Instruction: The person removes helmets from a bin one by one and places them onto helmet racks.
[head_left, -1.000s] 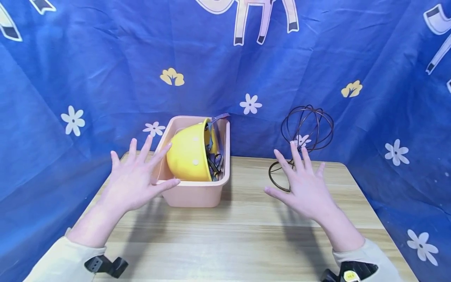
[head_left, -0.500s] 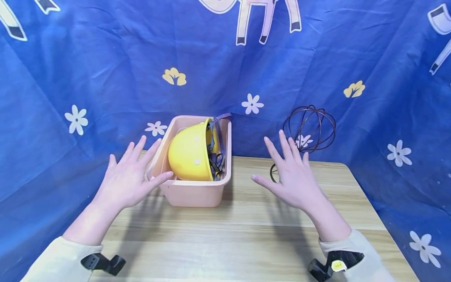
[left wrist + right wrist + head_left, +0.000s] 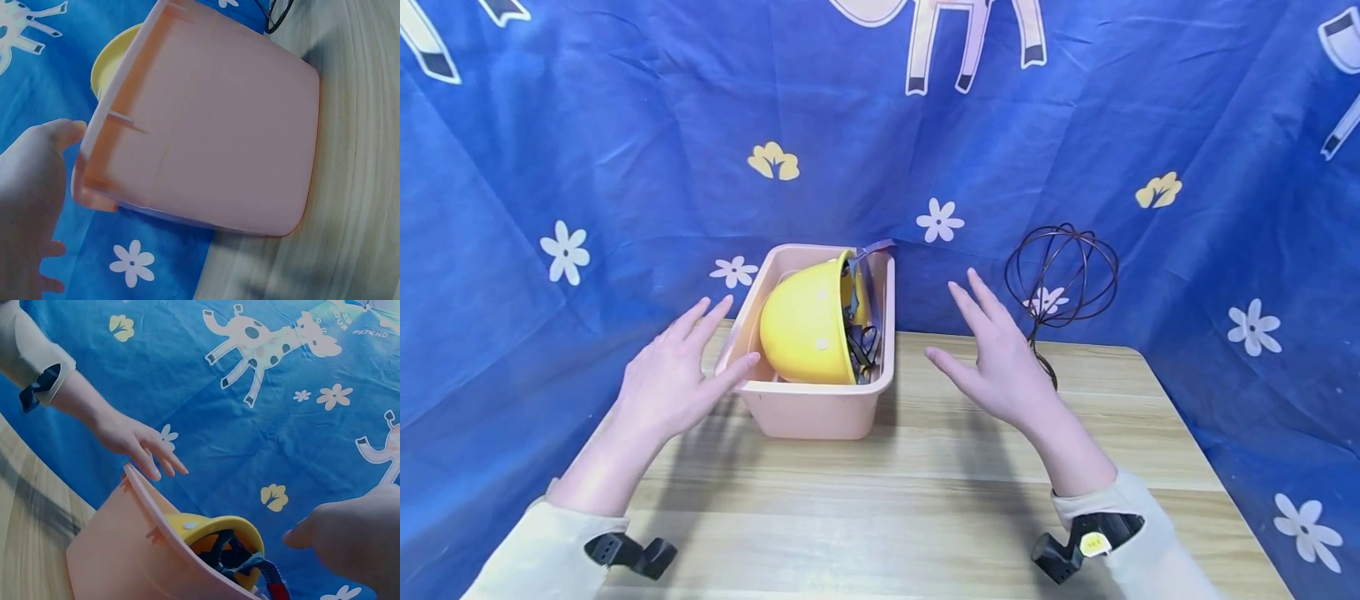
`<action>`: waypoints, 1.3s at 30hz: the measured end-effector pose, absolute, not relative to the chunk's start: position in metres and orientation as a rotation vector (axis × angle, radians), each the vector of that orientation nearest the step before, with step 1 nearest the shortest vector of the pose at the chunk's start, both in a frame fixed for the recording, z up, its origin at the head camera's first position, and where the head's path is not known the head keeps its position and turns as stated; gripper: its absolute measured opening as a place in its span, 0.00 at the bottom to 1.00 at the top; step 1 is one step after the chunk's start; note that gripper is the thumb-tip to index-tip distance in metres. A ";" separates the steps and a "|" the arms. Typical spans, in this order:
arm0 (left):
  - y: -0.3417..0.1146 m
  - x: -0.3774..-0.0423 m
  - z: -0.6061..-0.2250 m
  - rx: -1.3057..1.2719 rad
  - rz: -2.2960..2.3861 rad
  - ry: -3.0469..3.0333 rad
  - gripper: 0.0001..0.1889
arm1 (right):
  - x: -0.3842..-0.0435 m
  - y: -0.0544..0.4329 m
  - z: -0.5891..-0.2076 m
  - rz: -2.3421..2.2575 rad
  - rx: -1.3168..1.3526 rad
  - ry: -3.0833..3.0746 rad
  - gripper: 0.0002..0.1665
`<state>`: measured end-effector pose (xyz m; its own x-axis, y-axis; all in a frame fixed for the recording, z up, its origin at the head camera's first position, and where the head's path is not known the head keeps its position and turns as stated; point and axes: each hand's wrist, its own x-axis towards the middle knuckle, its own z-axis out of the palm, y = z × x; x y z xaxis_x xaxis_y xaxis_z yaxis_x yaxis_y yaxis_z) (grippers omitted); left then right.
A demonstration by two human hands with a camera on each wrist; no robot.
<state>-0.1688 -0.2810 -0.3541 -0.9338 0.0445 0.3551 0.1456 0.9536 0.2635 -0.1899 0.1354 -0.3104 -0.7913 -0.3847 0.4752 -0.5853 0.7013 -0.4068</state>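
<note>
Head view: the pink bin (image 3: 816, 415) is seen left of centre on the counter (image 3: 880, 517); the yellow helmet (image 3: 801, 329) is tipped sideways in it, opening toward the right. The left hand (image 3: 666, 375) is held by the bin's left rim, the right hand (image 3: 1003, 367) right of centre, near the wire stand (image 3: 1084, 271). Each grip is apart. Left wrist view: the frame's centre is filled by the bin; thumb contact with its rim, at left, cannot be told. Right wrist view: helmet straps are visible at lower centre.
</note>
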 end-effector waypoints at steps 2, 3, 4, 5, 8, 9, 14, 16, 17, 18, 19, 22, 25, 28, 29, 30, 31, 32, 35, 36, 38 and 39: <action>-0.280 -0.170 -0.357 -0.103 -0.472 -2.746 0.50 | -0.193 0.132 -0.312 0.844 0.767 -2.510 0.49; -0.280 -0.171 -0.359 -0.082 -0.502 -2.745 0.50 | -0.194 0.131 -0.313 0.866 0.769 -2.491 0.47; -0.280 -0.172 -0.360 -0.061 -0.530 -2.745 0.50 | -0.195 0.129 -0.313 0.889 0.775 -2.473 0.46; -0.280 -0.172 -0.362 -0.045 -0.557 -2.742 0.50 | -0.196 0.128 -0.314 0.910 0.780 -2.456 0.44; -0.281 -0.174 -0.366 -0.023 -0.611 -2.720 0.49 | -0.198 0.123 -0.315 0.960 0.796 -2.415 0.42; -0.281 -0.175 -0.367 -0.015 -0.629 -2.705 0.48 | -0.199 0.121 -0.316 0.974 0.800 -2.404 0.41; -0.278 -0.177 -0.371 0.062 -0.737 -2.634 0.43 | -0.201 0.113 -0.317 1.034 0.819 -2.360 0.39; -0.278 -0.177 -0.372 0.093 -0.795 -2.607 0.42 | -0.202 0.110 -0.317 1.054 0.828 -2.347 0.37; -0.277 -0.178 -0.373 0.100 -0.837 -2.596 0.42 | -0.202 0.108 -0.317 1.062 0.832 -2.341 0.37; -0.277 -0.178 -0.374 0.105 -0.880 -2.583 0.42 | -0.202 0.106 -0.317 1.070 0.834 -2.336 0.36; -0.277 -0.179 -0.374 0.102 -0.927 -2.566 0.41 | -0.202 0.105 -0.317 1.077 0.837 -2.330 0.35; -0.276 -0.179 -0.376 0.094 -1.048 -2.519 0.38 | -0.202 0.101 -0.317 1.096 0.841 -2.317 0.34; -0.273 -0.179 -0.376 0.085 -1.112 -2.472 0.34 | -0.203 0.097 -0.317 1.124 0.836 -2.309 0.35; -0.269 -0.179 -0.376 0.085 -1.130 -2.440 0.30 | -0.203 0.092 -0.318 1.174 0.831 -2.301 0.36; -0.268 -0.179 -0.376 0.087 -1.147 -2.427 0.28 | -0.203 0.090 -0.318 1.195 0.833 -2.298 0.37; -0.268 -0.179 -0.377 0.090 -1.160 -2.417 0.27 | -0.203 0.088 -0.319 1.215 0.832 -2.298 0.37; -0.267 -0.179 -0.378 0.096 -1.172 -2.407 0.26 | -0.203 0.087 -0.319 1.235 0.835 -2.295 0.37; -0.267 -0.179 -0.379 0.101 -1.186 -2.396 0.25 | -0.203 0.085 -0.319 1.251 0.836 -2.294 0.37; -0.266 -0.179 -0.383 0.113 -1.229 -2.359 0.22 | -0.204 0.081 -0.320 1.308 0.833 -2.286 0.36; -0.266 -0.179 -0.384 0.119 -1.238 -2.351 0.22 | -0.204 0.079 -0.320 1.332 0.828 -2.280 0.36; -0.266 -0.179 -0.385 0.137 -1.263 -2.341 0.21 | -0.205 0.077 -0.321 1.391 0.817 -2.266 0.36; -0.266 -0.179 -0.385 0.151 -1.278 -2.338 0.21 | -0.206 0.076 -0.321 1.421 0.809 -2.259 0.36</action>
<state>-0.1786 -0.2658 -0.3850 -0.8845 -0.3117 0.3472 0.1240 0.5604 0.8189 -0.2058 0.0756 -0.3213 -0.7753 -0.2797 0.5663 -0.6316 0.3337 -0.6999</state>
